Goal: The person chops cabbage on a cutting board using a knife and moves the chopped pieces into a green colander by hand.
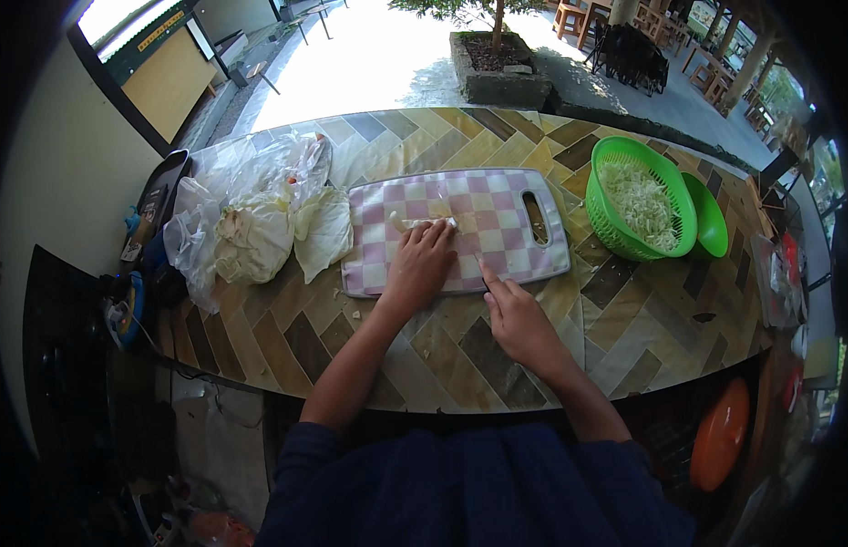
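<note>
A pink-and-white checkered cutting board (pixel 376 253) lies on the table before me. My left hand (pixel 424 256) presses a small rolled piece of pale cabbage (pixel 400 223) against the board, its fingers covering part of the piece. Just to the right, my right hand (pixel 523 321) grips a knife (pixel 481 262) by its dark handle. Most of the blade is too thin and blurred to make out. Left of the board rest a partly peeled cabbage head (pixel 256 239) and a loose cabbage leaf (pixel 325 232).
A green basket (pixel 680 198) of shredded cabbage (pixel 636 202) stands at the right, beside a green bowl (pixel 711 219). Clear plastic bags (pixel 191 219) crowd the left side. The herringbone-patterned tabletop (pixel 437 349) carries small scraps. An orange lid-like object (pixel 721 434) sits below the table's right side.
</note>
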A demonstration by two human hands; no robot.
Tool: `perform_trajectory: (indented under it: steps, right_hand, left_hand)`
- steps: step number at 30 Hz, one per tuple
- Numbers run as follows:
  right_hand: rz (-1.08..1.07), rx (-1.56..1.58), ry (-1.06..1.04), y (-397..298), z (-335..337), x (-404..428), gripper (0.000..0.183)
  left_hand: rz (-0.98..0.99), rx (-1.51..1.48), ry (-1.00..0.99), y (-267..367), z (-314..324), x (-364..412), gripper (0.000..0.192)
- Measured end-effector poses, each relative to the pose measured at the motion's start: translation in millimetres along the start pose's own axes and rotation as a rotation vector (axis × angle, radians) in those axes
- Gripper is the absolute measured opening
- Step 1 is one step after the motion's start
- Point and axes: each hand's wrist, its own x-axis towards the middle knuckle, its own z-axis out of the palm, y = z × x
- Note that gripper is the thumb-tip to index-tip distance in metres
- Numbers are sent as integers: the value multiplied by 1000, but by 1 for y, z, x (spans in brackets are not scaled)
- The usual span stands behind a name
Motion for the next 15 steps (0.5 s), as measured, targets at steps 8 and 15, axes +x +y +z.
perform_trajectory:
  steps: [8, 15]
  right_hand:
    - [10, -115, -86, -6, -13, 2, 49]
    - [5, -310, -146, -8, -18, 2, 60]
  left_hand:
    - [-21, -40, -33, 2, -11, 3, 44]
    - [12, -41, 11, 0, -12, 4, 38]
